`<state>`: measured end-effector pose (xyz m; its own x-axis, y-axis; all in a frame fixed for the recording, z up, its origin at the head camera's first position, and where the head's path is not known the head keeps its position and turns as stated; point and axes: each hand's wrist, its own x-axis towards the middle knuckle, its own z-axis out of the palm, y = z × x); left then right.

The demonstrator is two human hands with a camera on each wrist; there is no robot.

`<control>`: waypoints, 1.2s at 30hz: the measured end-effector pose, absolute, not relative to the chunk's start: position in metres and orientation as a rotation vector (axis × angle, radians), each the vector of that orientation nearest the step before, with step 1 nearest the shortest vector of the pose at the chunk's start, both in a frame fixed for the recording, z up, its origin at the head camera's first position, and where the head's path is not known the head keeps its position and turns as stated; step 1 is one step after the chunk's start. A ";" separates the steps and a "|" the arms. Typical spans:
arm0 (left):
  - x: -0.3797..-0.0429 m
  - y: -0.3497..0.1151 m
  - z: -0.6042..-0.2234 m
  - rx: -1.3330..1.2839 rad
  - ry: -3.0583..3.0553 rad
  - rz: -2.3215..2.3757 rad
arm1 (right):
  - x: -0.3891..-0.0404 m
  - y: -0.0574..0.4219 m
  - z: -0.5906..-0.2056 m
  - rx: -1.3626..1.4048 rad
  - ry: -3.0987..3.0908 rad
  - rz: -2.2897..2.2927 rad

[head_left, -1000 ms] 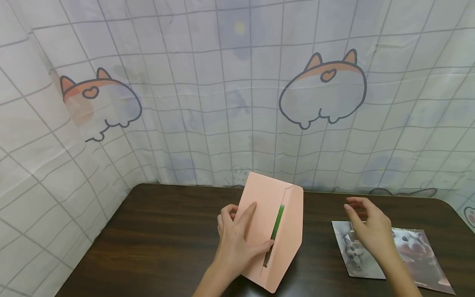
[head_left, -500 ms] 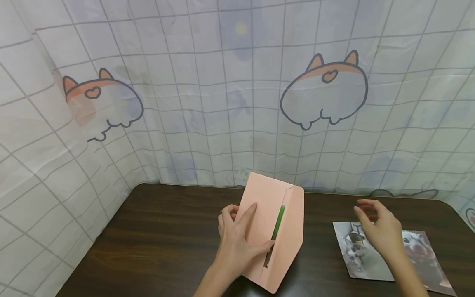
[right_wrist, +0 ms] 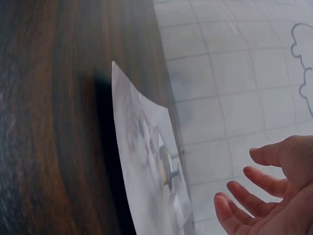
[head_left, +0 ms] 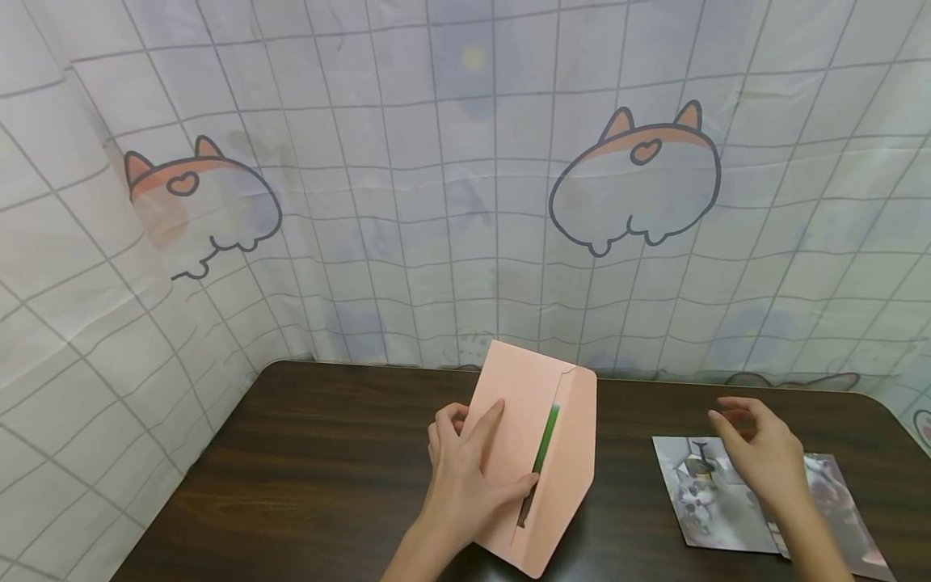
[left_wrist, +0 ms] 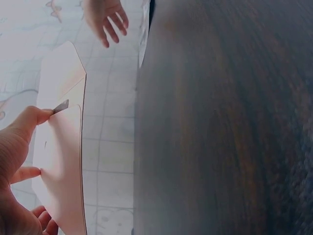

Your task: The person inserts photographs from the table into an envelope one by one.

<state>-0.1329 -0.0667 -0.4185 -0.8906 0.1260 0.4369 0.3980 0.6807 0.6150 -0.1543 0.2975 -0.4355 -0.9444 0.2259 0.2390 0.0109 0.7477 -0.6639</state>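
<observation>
A pink envelope (head_left: pixel 567 469), its pointed flap unfolded to the right, is tilted up in my left hand (head_left: pixel 465 477). The thumb presses at the slit of the envelope's mouth, the index finger lies on its face, and other fingers curl round the left edge. Through the slit shows a narrow strip, green above and dark below (head_left: pixel 545 440), of something inside. My right hand (head_left: pixel 764 453) hovers with loosely bent fingers and holds nothing. Under it lie a glossy cat picture (head_left: pixel 716 517) and a second cat picture (head_left: pixel 844 517), partly hidden by the forearm.
The dark wooden table (head_left: pixel 305 485) has rounded far corners. Directly behind it hangs a white grid-patterned curtain (head_left: pixel 407 202) with corgi drawings. In the right wrist view, the near edge of the cat picture (right_wrist: pixel 142 161) curls up off the tabletop.
My right hand has drifted to the right above the pictures, uncovering more of the left one. The left hand and envelope have stayed nearly still.
</observation>
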 end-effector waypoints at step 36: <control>-0.131 -0.066 -0.419 -0.433 -2.523 -1.014 | -0.160 0.330 -0.454 -0.261 -2.845 1.022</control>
